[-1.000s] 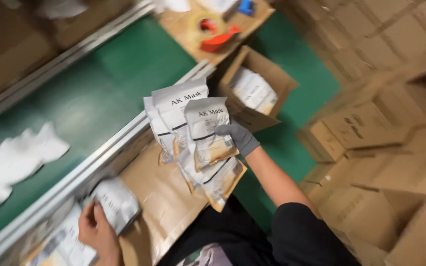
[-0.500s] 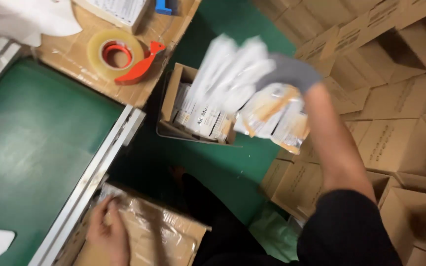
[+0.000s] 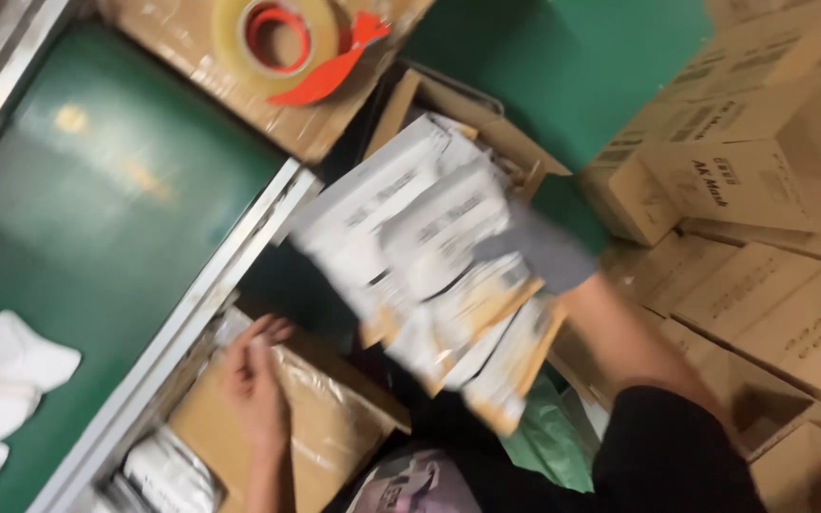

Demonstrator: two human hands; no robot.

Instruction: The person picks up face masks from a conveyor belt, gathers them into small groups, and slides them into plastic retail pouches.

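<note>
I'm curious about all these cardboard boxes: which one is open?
The small open box just below the tape dispenser, partly hidden behind the fanned white packets in the gloved right hand. The stacked cartons at right look shut.

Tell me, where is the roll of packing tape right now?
In the head view, the tape roll sits at the top, left of centre, in its red-orange dispenser on a cardboard box, above the green conveyor belt.

Glossy plastic packets, matt cardboard boxes, smooth green belt.
</note>
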